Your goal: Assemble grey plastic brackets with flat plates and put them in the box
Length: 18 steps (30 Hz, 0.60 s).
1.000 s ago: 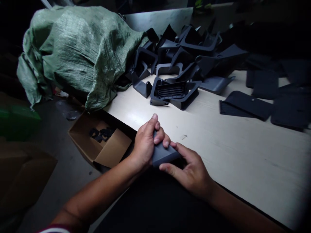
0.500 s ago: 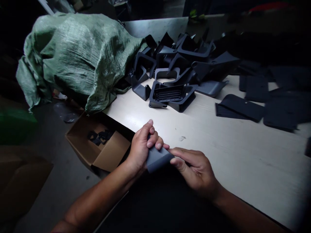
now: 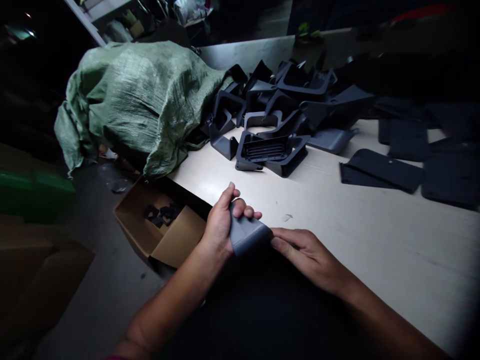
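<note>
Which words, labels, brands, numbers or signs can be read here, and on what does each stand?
None can be read.
Held gray plastic part, green woven sack, open cardboard box: no lettering visible.
Small mark on the pale tabletop: too small to tell whether it is writing.
Background clutter: too blurred to read.

Dim room, with the palest light on the table (image 3: 337, 235).
Glare whitens its surface at nine o'clock, near centre; the sack (image 3: 135, 100) glints at ten, and the grey piece (image 3: 246, 232) has a soft sheen. Two o'clock and outer six sink into black; toward four the edge smears and blurs.
</note>
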Available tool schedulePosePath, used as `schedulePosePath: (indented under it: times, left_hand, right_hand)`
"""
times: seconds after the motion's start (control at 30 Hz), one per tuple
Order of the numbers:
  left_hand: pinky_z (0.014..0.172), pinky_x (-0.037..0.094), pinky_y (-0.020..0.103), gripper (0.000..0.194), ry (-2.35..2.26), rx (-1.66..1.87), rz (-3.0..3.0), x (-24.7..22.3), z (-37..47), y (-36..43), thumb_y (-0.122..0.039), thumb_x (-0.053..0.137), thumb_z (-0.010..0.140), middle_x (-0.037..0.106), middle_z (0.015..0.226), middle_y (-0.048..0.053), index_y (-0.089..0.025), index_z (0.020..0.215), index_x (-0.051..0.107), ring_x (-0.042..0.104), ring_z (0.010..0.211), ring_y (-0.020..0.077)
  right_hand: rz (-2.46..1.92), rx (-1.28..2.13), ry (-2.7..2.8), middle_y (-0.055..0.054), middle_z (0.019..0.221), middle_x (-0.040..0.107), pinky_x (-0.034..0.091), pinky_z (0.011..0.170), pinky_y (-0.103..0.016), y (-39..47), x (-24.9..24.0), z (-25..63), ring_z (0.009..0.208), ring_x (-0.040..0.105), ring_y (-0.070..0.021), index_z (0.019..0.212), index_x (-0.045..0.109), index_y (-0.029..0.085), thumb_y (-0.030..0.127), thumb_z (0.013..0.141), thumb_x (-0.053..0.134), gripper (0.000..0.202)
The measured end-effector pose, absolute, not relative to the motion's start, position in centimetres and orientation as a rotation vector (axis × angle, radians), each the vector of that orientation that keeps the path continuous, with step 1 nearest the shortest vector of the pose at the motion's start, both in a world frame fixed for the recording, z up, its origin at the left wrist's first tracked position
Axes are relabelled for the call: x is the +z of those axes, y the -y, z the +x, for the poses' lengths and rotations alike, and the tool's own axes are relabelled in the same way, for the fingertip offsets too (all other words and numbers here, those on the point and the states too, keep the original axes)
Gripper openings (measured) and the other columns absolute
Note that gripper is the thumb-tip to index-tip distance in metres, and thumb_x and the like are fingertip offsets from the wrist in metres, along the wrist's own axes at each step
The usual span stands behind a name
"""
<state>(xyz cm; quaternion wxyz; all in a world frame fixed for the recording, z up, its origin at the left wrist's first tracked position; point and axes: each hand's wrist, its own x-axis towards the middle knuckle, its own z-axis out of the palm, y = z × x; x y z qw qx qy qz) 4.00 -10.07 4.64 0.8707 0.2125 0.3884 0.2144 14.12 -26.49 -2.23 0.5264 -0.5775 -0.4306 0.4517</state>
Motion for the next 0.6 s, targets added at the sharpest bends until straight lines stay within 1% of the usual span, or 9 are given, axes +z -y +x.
schedulePosePath:
  times: [0.1, 0.17, 0.27, 0.33, 0.47, 0.53, 0.6]
  left_hand:
    - [0.067, 0.058, 0.026, 0.029, -0.765, 0.480, 0.520, 4.5, 4.1, 10.6, -0.042, 0.062, 0.102, 0.040, 0.042, -0.010, -0.021, 0.083, 0.055, 0.053, 0.046, 0.0107]
    - [0.068, 0.058, 0.026, 0.030, -0.755, 0.481, 0.543, 4.5, 4.2, 10.8, -0.044, 0.065, 0.100, 0.040, 0.043, -0.010, -0.021, 0.083, 0.055, 0.054, 0.047, 0.0110]
    - [0.068, 0.060, 0.029, 0.028, -0.758, 0.477, 0.553, 4.5, 4.4, 11.1, -0.041, 0.063, 0.101, 0.040, 0.043, -0.010, -0.021, 0.083, 0.055, 0.053, 0.047, 0.0117]
    - [0.067, 0.060, 0.030, 0.027, -0.765, 0.470, 0.544, 4.6, 4.6, 11.2, -0.039, 0.061, 0.102, 0.040, 0.043, -0.010, -0.021, 0.083, 0.055, 0.053, 0.047, 0.0120]
    - [0.065, 0.057, 0.027, 0.028, -0.809, 0.487, 0.444, 4.2, 4.9, 11.1, -0.034, 0.057, 0.104, 0.040, 0.044, -0.010, -0.020, 0.079, 0.053, 0.053, 0.048, 0.0109]
    - [0.066, 0.055, 0.026, 0.029, -0.834, 0.500, 0.376, 4.0, 5.1, 10.8, -0.031, 0.056, 0.104, 0.040, 0.044, -0.010, -0.020, 0.077, 0.052, 0.053, 0.048, 0.0099]
    - [0.068, 0.055, 0.027, 0.030, -0.852, 0.502, 0.321, 3.6, 5.3, 10.5, -0.030, 0.056, 0.103, 0.040, 0.044, -0.010, -0.019, 0.076, 0.052, 0.053, 0.048, 0.0093]
  right_hand:
    - [-1.346, 1.073, 1.018, -0.004, 0.135, 0.074, 0.054, 0.103, -0.042, 26.5, -2.9, 14.3, 0.121, 0.070, -0.0276, 0.138, 0.072, 0.034, 0.043, 0.107, 0.060, 0.035]
    - [-1.335, 1.085, 1.018, -0.004, 0.136, 0.074, 0.053, 0.104, -0.043, 26.7, -3.0, 14.5, 0.122, 0.070, -0.0276, 0.139, 0.071, 0.034, 0.043, 0.107, 0.059, 0.035]
    - [-1.344, 1.098, 1.052, -0.005, 0.133, 0.075, 0.054, 0.101, -0.041, 26.9, -2.8, 14.7, 0.115, 0.071, -0.0259, 0.143, 0.068, 0.033, 0.042, 0.108, 0.057, 0.038]
    - [-1.351, 1.085, 1.067, -0.004, 0.129, 0.076, 0.055, 0.097, -0.039, 27.1, -2.7, 14.7, 0.109, 0.072, -0.0243, 0.143, 0.069, 0.032, 0.040, 0.108, 0.058, 0.037]
    - [-1.342, 1.030, 1.035, -0.002, 0.108, 0.081, 0.056, 0.079, -0.032, 27.3, -2.7, 14.4, 0.084, 0.073, -0.0203, 0.134, 0.075, 0.030, 0.038, 0.106, 0.061, 0.032]
    - [-1.321, 1.038, 0.988, -0.002, 0.104, 0.082, 0.055, 0.076, -0.031, 27.2, -2.8, 14.1, 0.083, 0.073, -0.0206, 0.129, 0.078, 0.030, 0.039, 0.104, 0.064, 0.030]
    - [-1.297, 1.083, 0.909, -0.002, 0.106, 0.081, 0.055, 0.082, -0.032, 27.0, -2.9, 13.8, 0.091, 0.074, -0.0221, 0.125, 0.080, 0.030, 0.041, 0.102, 0.067, 0.028]
